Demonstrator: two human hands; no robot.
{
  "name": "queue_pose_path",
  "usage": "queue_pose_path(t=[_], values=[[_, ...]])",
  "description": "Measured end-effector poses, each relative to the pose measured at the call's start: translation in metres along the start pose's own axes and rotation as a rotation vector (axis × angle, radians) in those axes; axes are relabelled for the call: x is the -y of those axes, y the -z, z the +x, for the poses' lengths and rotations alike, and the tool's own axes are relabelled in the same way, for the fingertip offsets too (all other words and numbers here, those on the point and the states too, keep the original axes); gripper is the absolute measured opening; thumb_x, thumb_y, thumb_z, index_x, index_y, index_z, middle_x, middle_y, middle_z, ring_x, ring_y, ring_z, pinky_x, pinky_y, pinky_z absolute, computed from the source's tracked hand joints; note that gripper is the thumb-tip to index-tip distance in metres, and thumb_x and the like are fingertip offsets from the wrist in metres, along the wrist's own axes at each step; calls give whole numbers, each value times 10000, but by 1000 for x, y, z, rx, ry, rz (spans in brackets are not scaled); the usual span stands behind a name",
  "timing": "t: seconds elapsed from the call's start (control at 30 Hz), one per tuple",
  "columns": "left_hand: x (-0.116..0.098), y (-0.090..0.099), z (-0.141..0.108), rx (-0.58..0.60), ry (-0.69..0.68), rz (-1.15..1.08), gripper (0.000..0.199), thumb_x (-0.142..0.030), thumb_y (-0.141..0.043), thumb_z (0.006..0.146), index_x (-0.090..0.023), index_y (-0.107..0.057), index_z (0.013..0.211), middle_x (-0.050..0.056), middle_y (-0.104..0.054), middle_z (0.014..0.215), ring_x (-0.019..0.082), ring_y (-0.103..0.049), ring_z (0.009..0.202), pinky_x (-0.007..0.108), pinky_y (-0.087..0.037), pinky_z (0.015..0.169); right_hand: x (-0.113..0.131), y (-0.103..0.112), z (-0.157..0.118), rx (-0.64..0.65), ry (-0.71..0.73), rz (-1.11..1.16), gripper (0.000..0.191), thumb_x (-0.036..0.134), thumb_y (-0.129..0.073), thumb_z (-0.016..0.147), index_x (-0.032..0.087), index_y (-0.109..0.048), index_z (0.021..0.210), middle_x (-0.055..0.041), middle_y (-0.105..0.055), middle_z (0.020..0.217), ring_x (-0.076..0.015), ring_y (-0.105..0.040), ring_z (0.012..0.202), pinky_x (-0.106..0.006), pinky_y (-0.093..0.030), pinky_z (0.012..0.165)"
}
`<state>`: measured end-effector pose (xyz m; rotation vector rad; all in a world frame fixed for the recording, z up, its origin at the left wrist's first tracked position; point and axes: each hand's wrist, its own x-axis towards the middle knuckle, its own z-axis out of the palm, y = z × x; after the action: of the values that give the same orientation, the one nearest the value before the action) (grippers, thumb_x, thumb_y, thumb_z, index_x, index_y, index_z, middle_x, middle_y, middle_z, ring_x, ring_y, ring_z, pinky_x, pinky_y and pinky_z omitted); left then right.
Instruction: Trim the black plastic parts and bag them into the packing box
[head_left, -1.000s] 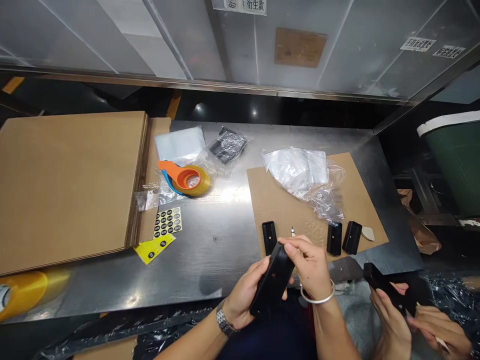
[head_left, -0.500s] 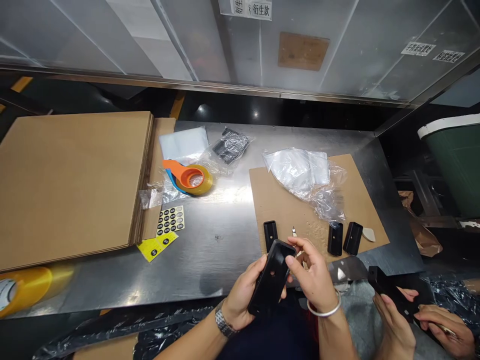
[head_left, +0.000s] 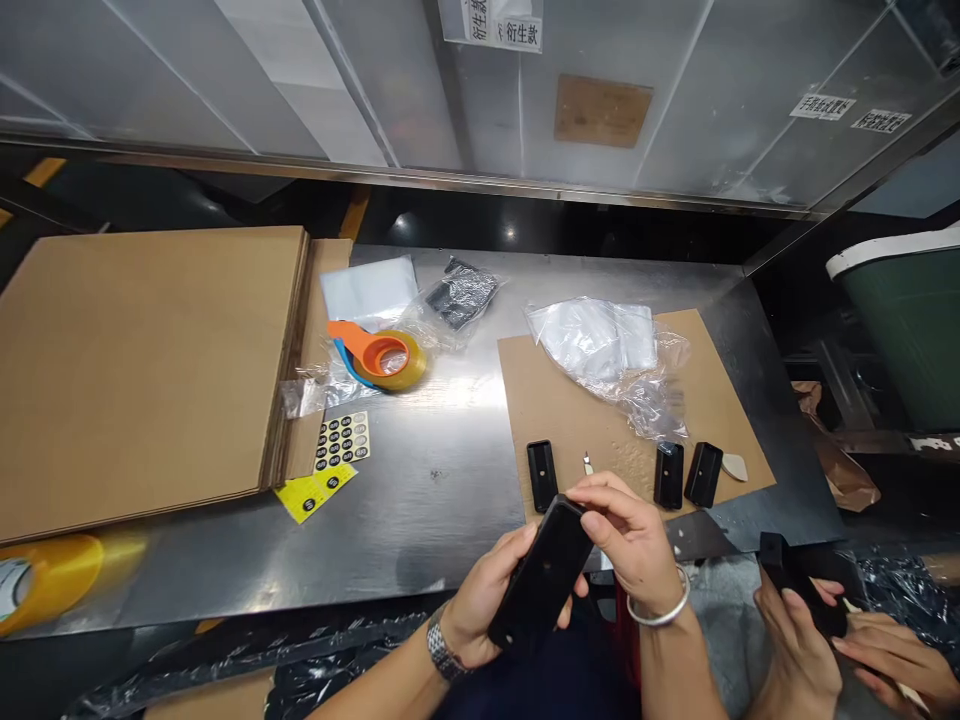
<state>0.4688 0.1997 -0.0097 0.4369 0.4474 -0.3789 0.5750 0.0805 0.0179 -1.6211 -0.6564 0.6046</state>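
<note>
A black, oblong plastic part with a small hole in its face is held tilted above the table's front edge. My left hand wraps around its left side and underside. At its upper right corner, my right hand pinches the edge between thumb and fingers. Just beyond lies a similar black trough-shaped part, with a slim pointed tool beside it, partly hidden by my right hand. Two more black parts rest on the cardboard sheet.
Clear plastic bags lie on the cardboard. Leftward are a tape dispenser, sticker sheets, a bagged black item and a cardboard stack. At right, a co-worker's hands hold another black part.
The black part has been turned in my hands, so a flatter face shows instead of its hollow side. My right hand has shifted slightly right. The co-worker's hands have moved slightly right with their part.
</note>
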Motion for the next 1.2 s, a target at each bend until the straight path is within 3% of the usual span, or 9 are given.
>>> queue_pose_path(t=[0.13,0.33,0.57,0.73,0.83,0.9,1.03,1.1,1.2], values=[[-1,0,-4,-5,6,9,382,-429,-359,836,-104,-544,911,145,-670,717,165,-612,493,216,-427,453,1,0,0,18,5,4,146,211,-554,792,241,-653,894,-41,-565,883,-152,-551,841,-288,-437,744],[1,2,-3,-31,81,-107,397,-449,-381,822,-101,-566,871,126,-661,705,156,-598,481,223,-424,450,-10,-6,0,-75,-91,150,41,226,-603,754,198,-606,725,-32,-595,836,-141,-552,782,-259,-432,680],[-4,4,4,-29,176,-350,467,-474,-363,828,-89,-597,952,112,-653,812,138,-598,568,247,-445,529,-42,-24,1,-446,-251,319,180,344,-541,796,177,-598,765,-30,-628,820,-124,-547,724,-267,-430,687],[-5,5,5,-87,123,-362,425,-430,-394,828,-90,-584,996,115,-647,867,147,-599,613,256,-443,551,-52,-25,0,-556,-297,294,279,404,-523,792,144,-611,742,-61,-637,826,-120,-536,664,-265,-435,633],[-5,5,6,-174,27,-331,330,-341,-465,810,-132,-568,1044,77,-649,883,137,-599,630,254,-443,599,-53,-24,-2,-534,-325,223,296,422,-493,806,151,-606,842,-76,-631,911,-131,-549,730,-266,-442,649],[-5,4,7,-194,-55,-302,348,-254,-509,788,-192,-524,1130,40,-647,913,125,-598,671,256,-440,675,-52,-27,-5,-443,-355,178,313,427,-473,816,167,-588,948,-81,-617,983,-145,-559,809,-274,-450,686],[-1,4,11,-225,-199,-227,510,-132,-562,735,-231,-452,1223,26,-590,1108,135,-546,974,260,-346,916,-50,-35,-8,-274,-386,152,450,389,-581,753,187,-485,1144,-86,-574,1094,-156,-555,909,-285,-455,763],[3,5,11,-220,-254,-168,533,-119,-583,722,-235,-452,1225,27,-544,1181,145,-466,1102,265,-284,981,-49,-38,-7,-270,-393,202,484,362,-623,721,183,-478,1147,-79,-588,1069,-159,-558,918,-283,-456,781],[6,7,9,-179,-284,-75,588,-114,-634,683,-262,-454,1223,29,-498,1224,166,-408,1156,291,-272,996,-48,-37,-3,-274,-420,391,339,377,-574,752,178,-559,1027,-60,-637,966,-169,-581,883,-287,-467,765]])
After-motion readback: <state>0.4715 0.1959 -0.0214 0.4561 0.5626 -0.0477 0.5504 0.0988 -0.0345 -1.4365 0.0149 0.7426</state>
